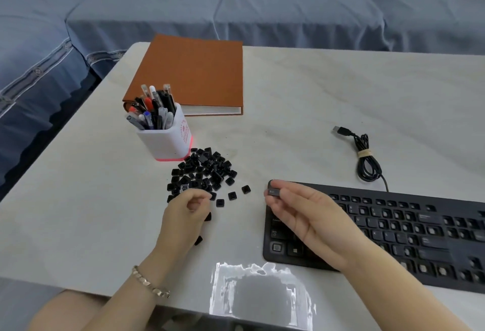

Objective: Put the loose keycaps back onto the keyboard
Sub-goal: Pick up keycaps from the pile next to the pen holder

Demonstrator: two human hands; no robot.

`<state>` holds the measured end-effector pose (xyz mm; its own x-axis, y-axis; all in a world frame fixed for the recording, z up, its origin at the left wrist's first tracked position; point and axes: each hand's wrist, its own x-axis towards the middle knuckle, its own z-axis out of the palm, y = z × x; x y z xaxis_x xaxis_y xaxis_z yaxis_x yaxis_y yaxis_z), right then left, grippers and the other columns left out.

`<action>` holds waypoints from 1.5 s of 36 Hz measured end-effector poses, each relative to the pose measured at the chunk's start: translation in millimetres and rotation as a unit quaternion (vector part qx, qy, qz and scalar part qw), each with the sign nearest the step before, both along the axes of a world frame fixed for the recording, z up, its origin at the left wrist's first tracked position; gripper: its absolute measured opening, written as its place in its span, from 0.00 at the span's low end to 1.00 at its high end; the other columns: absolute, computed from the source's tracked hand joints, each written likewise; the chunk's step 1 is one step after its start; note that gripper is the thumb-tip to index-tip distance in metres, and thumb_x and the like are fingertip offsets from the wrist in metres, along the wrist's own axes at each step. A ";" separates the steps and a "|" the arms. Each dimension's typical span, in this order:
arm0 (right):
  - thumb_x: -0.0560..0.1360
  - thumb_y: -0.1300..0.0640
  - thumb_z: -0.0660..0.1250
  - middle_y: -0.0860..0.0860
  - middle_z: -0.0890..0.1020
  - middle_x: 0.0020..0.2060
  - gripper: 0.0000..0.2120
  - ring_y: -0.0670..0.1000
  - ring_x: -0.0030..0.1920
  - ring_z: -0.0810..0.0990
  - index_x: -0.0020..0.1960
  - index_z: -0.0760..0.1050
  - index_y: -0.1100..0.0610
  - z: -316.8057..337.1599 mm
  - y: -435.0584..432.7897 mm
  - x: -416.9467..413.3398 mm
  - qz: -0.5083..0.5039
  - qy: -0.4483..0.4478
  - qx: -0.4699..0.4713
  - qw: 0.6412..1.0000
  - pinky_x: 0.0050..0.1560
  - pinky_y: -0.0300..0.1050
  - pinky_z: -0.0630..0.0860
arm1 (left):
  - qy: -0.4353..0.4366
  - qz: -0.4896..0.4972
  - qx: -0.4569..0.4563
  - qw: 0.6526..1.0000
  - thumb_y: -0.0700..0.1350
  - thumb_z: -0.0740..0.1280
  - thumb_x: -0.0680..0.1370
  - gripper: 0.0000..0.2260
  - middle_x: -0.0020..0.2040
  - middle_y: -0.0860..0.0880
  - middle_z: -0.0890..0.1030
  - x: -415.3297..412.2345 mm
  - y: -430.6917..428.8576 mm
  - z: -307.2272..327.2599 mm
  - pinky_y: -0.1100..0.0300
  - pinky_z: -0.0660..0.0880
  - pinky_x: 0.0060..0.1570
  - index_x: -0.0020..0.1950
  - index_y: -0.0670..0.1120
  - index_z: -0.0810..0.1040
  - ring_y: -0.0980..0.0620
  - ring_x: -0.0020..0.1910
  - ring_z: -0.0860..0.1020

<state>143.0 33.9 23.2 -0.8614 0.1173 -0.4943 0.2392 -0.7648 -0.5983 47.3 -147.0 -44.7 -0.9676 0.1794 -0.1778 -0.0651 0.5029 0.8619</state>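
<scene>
**At a pale table: one keycap held over a keyboard**

Nearest the viewer, a beaded bracelet [149, 282] is worn on the left wrist. Just beyond it, the left hand [189, 212] is placed with curled fingers at the near edge of a pile of loose black keycaps [202, 173]; whether a cap is gripped cannot be told. To the right, a single keycap [273, 192] marked Esc is pinched between thumb and forefinger of the right hand [301, 215], above the far left corner of the black keyboard [393, 228]. Many bare sockets are seen on the keyboard, which is laid at the table's right side. A few stray caps [246, 189] are scattered between pile and keyboard. Just behind the pile, a white pen holder [168, 136] is packed with pens. Farther right, the keyboard's bundled cable [364, 154] is laid with its USB plug free. Beyond, a closed brown notebook [194, 73] is set on the white table [78, 199], and a blue-covered sofa [262, 10] is seen behind.
</scene>
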 end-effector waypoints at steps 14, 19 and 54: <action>0.63 0.63 0.66 0.59 0.83 0.36 0.09 0.49 0.35 0.83 0.37 0.84 0.59 13.7 11.9 20.9 0.004 0.035 0.052 0.998 0.35 0.34 0.78 | -0.286 0.035 0.360 0.888 0.35 0.62 0.77 0.07 0.36 0.45 0.82 34.6 49.1 56.0 0.67 0.78 0.36 0.44 0.36 0.79 0.57 0.34 0.81; 0.65 0.63 0.64 0.59 0.83 0.37 0.09 0.48 0.35 0.83 0.38 0.84 0.60 9.4 18.6 26.9 0.005 0.019 0.076 0.997 0.35 0.35 0.78 | -0.312 0.012 0.381 0.870 0.31 0.62 0.74 0.08 0.42 0.41 0.84 44.8 55.4 69.6 0.67 0.79 0.37 0.47 0.37 0.80 0.53 0.40 0.84; 0.72 0.70 0.67 0.55 0.82 0.32 0.09 0.45 0.30 0.81 0.45 0.78 0.57 -42.2 58.1 24.4 0.018 -0.067 0.381 0.922 0.35 0.33 0.78 | -0.286 0.075 0.275 0.915 0.29 0.64 0.74 0.07 0.43 0.41 0.84 48.0 44.7 25.3 0.62 0.81 0.41 0.48 0.35 0.80 0.47 0.44 0.84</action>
<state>167.3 92.1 -19.0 -0.8083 0.4473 -0.3828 0.3671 -0.1255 -0.9217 95.3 -102.2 -19.4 -0.7661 0.2662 -0.5850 -0.6170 -0.0494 0.7854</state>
